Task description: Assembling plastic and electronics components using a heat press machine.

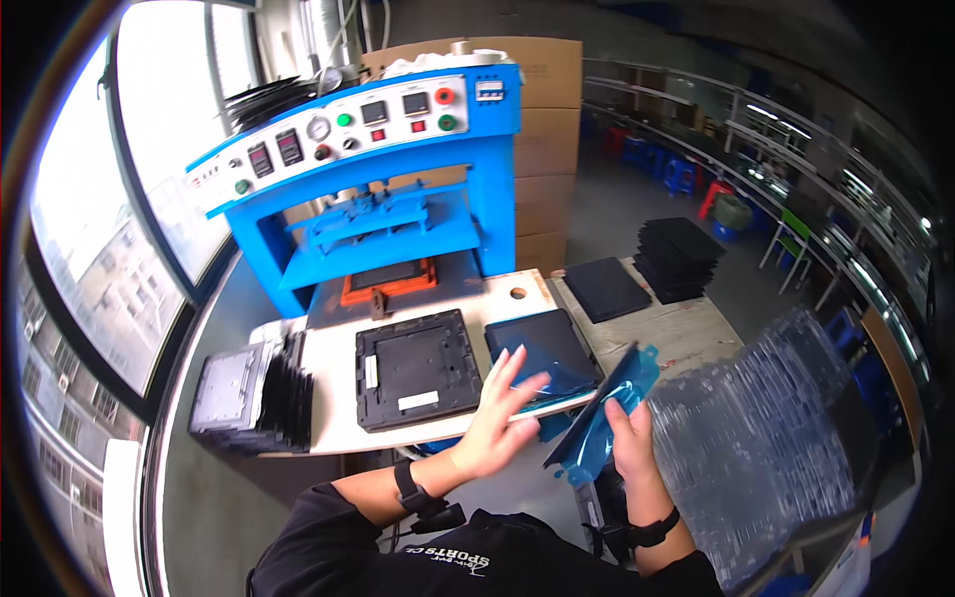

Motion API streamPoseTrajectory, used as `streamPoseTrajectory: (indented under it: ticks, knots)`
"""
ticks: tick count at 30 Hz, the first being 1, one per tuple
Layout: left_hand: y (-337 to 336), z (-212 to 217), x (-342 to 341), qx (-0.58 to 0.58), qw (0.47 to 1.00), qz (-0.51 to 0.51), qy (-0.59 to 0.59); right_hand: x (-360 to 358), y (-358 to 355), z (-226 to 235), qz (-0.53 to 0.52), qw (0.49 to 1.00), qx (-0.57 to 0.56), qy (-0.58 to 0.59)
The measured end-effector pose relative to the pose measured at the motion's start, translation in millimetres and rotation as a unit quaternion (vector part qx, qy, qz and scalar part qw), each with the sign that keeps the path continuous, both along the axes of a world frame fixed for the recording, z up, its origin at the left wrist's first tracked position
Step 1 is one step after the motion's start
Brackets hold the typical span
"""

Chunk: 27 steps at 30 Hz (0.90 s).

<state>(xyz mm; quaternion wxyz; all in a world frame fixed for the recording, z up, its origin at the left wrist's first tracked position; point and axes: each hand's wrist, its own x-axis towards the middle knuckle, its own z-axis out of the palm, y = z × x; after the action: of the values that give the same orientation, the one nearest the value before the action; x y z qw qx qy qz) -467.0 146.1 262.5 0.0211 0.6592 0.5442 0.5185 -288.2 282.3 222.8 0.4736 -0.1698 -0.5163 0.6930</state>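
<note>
The right hand (629, 446) grips a glossy blue film (600, 418), thin and stiff-looking, tilted edge-on so its face is hard to read. At its 9 o'clock the left hand (495, 416) is spread open, fingers straight, palm pressing the film's other end over a dark flat panel (542, 348) on the white worktop (328, 413). A square black ribbed tray (416, 368) lies at 9 o'clock of the panel. At 3 o'clock of the right hand stands a translucent stack of clear trays (761, 433), contents indistinct. A blue press (383, 169) rises at 12 o'clock.
</note>
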Motion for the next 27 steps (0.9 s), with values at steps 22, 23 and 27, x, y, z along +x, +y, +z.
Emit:
streamPoseTrajectory:
  ticks: [22,23,27]
  knots:
    - [-163,-42,-153,-0.134,0.874,0.125,-0.450,-199,-82,1,0.312,0.939,0.062,-0.129]
    - [-188,-15,-168,-0.151,0.922,0.224,-0.277,-206,-60,-2,0.254,0.957,0.043,-0.135]
    - [-286,-9,-273,-0.150,0.822,0.513,0.196,-245,-48,37,0.118,0.937,0.236,-0.228]
